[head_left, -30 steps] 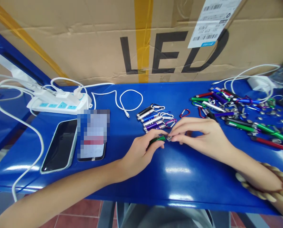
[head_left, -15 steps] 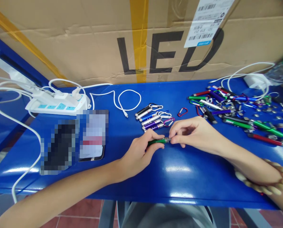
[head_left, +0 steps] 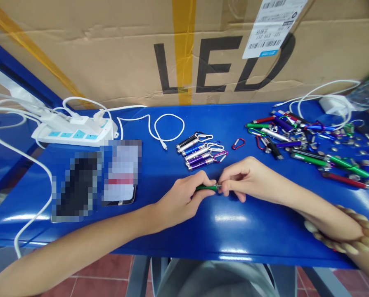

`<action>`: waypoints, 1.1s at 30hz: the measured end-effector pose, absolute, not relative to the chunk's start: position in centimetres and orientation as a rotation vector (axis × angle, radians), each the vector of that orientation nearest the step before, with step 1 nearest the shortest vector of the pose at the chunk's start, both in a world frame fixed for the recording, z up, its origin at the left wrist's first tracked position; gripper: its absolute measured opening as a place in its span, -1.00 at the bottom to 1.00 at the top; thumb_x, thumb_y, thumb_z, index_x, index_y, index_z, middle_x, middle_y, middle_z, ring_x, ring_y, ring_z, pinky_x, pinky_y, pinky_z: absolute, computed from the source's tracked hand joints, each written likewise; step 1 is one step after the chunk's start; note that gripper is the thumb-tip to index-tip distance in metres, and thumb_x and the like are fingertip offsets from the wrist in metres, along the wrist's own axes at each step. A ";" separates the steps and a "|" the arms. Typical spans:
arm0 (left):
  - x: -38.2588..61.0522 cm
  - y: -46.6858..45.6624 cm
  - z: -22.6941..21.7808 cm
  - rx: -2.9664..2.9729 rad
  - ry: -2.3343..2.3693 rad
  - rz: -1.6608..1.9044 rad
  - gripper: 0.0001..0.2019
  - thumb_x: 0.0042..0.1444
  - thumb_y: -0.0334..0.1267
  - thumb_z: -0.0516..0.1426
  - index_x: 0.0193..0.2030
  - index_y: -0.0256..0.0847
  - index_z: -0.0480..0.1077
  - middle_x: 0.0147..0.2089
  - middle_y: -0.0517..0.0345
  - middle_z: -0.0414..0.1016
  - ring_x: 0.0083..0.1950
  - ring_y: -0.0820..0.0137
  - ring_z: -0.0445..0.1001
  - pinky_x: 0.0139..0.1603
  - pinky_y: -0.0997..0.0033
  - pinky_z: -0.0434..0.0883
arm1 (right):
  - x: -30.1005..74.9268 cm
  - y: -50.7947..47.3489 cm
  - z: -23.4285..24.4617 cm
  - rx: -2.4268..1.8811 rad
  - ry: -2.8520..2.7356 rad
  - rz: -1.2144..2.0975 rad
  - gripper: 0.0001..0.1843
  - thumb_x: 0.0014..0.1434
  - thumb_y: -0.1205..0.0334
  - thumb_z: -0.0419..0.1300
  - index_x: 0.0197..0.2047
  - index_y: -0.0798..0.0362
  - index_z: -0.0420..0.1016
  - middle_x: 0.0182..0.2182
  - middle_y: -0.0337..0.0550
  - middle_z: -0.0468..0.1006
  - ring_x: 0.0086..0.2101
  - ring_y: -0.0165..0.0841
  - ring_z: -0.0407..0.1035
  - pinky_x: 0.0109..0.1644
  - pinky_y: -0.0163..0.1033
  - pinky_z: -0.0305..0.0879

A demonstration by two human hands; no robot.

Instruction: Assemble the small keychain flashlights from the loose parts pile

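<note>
Between thumb and fingers, my left hand [head_left: 187,196] pinches a small green flashlight [head_left: 206,187] by its barrel, pointing right. At its right tip is a silver metal end, which the closed fingertips of my right hand [head_left: 244,179] grip; the fingers partly hide it, so I cannot tell if the end is separate. Just beyond my hands lies a neat row of several keychain flashlights [head_left: 199,152] in black, silver, blue and purple, with carabiner clips. A loose red carabiner [head_left: 238,143] lies to the right of the row.
On the right is a pile of flashlights [head_left: 283,136] and small round metal pieces [head_left: 362,153]. A power strip [head_left: 79,134], white cables and two blurred phones [head_left: 77,187] occupy the left. A cardboard box [head_left: 116,53] stands behind the blue table [head_left: 172,235].
My right fingertips have come closer to the flashlight, and its silver end is now more covered. Both hands stay in nearly the same place; the view has shifted slightly.
</note>
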State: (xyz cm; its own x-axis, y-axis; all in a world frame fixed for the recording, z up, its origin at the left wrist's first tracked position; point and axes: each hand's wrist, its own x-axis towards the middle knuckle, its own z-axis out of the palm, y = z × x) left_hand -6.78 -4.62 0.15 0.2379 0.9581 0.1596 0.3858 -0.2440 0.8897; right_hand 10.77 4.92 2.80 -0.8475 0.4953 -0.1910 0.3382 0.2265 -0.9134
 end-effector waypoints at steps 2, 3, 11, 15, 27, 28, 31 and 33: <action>-6.8 -4.6 0.1 1.796 1.242 0.968 -0.91 0.19 -0.41 0.03 -0.32 -0.19 0.28 -0.25 0.16 0.53 -0.17 0.39 0.52 -0.17 0.45 0.42 | 10.8 4.7 2.9 -0.756 -2.360 1.701 -0.77 0.12 0.21 0.16 -0.49 0.14 0.53 -0.60 -0.24 0.50 -0.73 -0.61 0.27 -0.66 -0.52 0.20; -6.9 -4.7 0.0 1.819 1.240 0.965 -0.91 0.19 -0.42 0.03 -0.32 -0.19 0.28 -0.26 0.16 0.52 -0.18 0.40 0.52 -0.18 0.46 0.41 | 10.9 4.6 3.0 -0.739 -2.369 1.707 -0.75 0.13 0.20 0.15 -0.48 0.15 0.53 -0.59 -0.23 0.50 -0.74 -0.62 0.26 -0.67 -0.53 0.19; -7.0 -4.7 -0.2 1.927 1.245 0.966 -0.90 0.19 -0.46 0.04 -0.31 -0.22 0.30 -0.29 0.18 0.48 -0.24 0.46 0.48 -0.24 0.56 0.39 | 10.8 4.2 2.9 -0.775 -2.373 1.844 -0.73 0.18 0.19 0.10 -0.44 0.15 0.50 -0.61 -0.27 0.46 -0.76 -0.64 0.22 -0.72 -0.57 0.16; -7.0 -4.7 -0.4 2.005 1.278 0.967 -0.91 0.19 -0.46 0.04 -0.30 -0.24 0.31 -0.32 0.15 0.47 -0.26 0.43 0.47 -0.23 0.51 0.39 | 10.7 4.0 3.0 -0.879 -2.375 1.909 -0.69 0.18 0.13 0.10 -0.47 0.16 0.47 -0.65 -0.28 0.41 -0.74 -0.60 0.23 -0.70 -0.53 0.21; -6.8 -4.7 0.1 2.050 1.256 1.061 -0.76 0.20 -0.46 0.03 -0.01 -0.21 0.33 -0.08 0.15 0.53 -0.10 0.43 0.48 -0.03 0.49 0.38 | 10.6 4.2 2.8 -0.982 -2.242 2.153 -0.51 0.14 -0.12 0.09 -0.53 0.16 0.39 -0.71 -0.30 0.36 -0.74 -0.58 0.26 -0.71 -0.51 0.15; -6.8 -4.7 0.1 2.050 1.252 1.071 -0.74 0.20 -0.47 0.03 0.02 -0.21 0.33 -0.07 0.14 0.53 -0.09 0.44 0.48 -0.02 0.48 0.38 | 10.6 4.3 2.7 -0.969 -2.231 2.168 -0.50 0.15 -0.12 0.07 -0.53 0.16 0.38 -0.71 -0.30 0.36 -0.75 -0.58 0.26 -0.70 -0.51 0.16; -6.7 -4.7 0.0 2.043 1.241 1.092 -0.70 0.20 -0.49 0.03 0.03 -0.17 0.35 -0.11 0.17 0.55 -0.14 0.45 0.49 -0.05 0.49 0.40 | 10.6 4.3 2.4 -0.898 -2.175 2.211 -0.50 0.16 -0.12 0.06 -0.53 0.17 0.37 -0.72 -0.32 0.34 -0.77 -0.61 0.21 -0.68 -0.50 0.19; -6.7 -4.7 0.0 2.041 1.239 1.108 -0.70 0.19 -0.50 0.04 0.02 -0.16 0.38 -0.18 0.18 0.57 -0.20 0.45 0.49 -0.11 0.48 0.41 | 10.5 4.3 2.3 -0.876 -2.118 2.242 -0.50 0.15 -0.13 0.06 -0.53 0.16 0.36 -0.74 -0.35 0.31 -0.77 -0.61 0.19 -0.68 -0.50 0.19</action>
State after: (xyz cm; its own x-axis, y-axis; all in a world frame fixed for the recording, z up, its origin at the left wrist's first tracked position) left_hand -6.66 -4.72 0.00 0.2531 0.8891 0.3814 0.4786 -0.4577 0.7493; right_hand 10.48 4.28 2.27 -0.8486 0.3155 -0.4246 0.4059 -0.1262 -0.9051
